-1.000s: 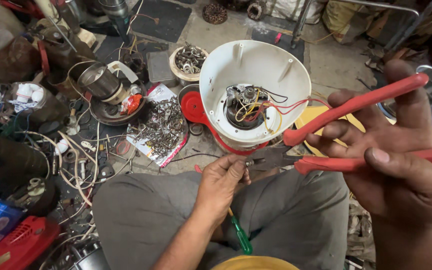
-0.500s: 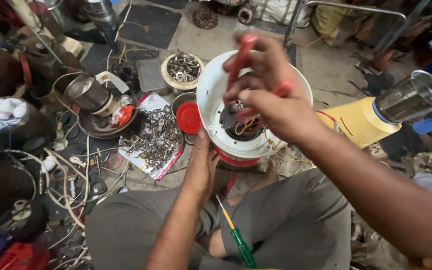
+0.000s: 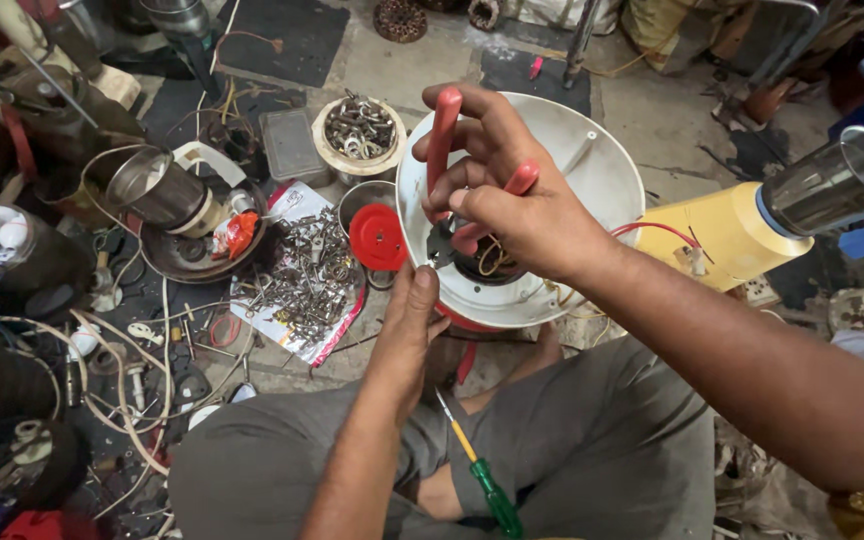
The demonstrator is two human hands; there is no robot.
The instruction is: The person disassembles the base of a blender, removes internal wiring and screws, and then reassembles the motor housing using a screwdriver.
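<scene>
Inside one white housing (image 3: 592, 170), one red-handled pliers (image 3: 444, 140), two hands

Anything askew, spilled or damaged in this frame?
Yes. A green-handled screwdriver lies loose on the person's lap, tilted. Small metal parts are heaped on a sheet on the floor, not in a container. The white appliance base is opened, wires exposed, where the right hand works red-handled pliers.

A repair workshop floor: loose screws (image 3: 302, 270), wires (image 3: 102, 390), dismantled appliance parts (image 3: 167, 195)
</scene>
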